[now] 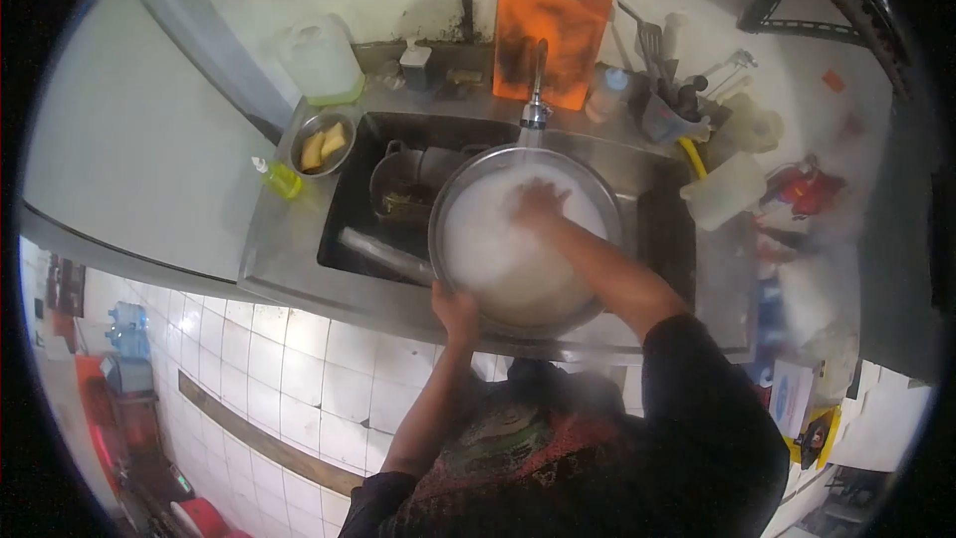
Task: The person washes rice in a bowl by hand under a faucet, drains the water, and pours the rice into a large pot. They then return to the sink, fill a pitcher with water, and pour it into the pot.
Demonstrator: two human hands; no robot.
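At the bowl [538, 325], 2 hands [539, 205].

The left hand [456, 315] holds the near left rim of a big metal bowl [538, 325] over the sink [344, 201]; the right hand [538, 203], spread, is at the cloudy white liquid [488, 229] inside (the tap [536, 117] stands at the far rim), and yellow chunks [323, 147] sit in a small bowl [300, 147] on the bench [284, 249] beside a yellow-green bottle [281, 180]
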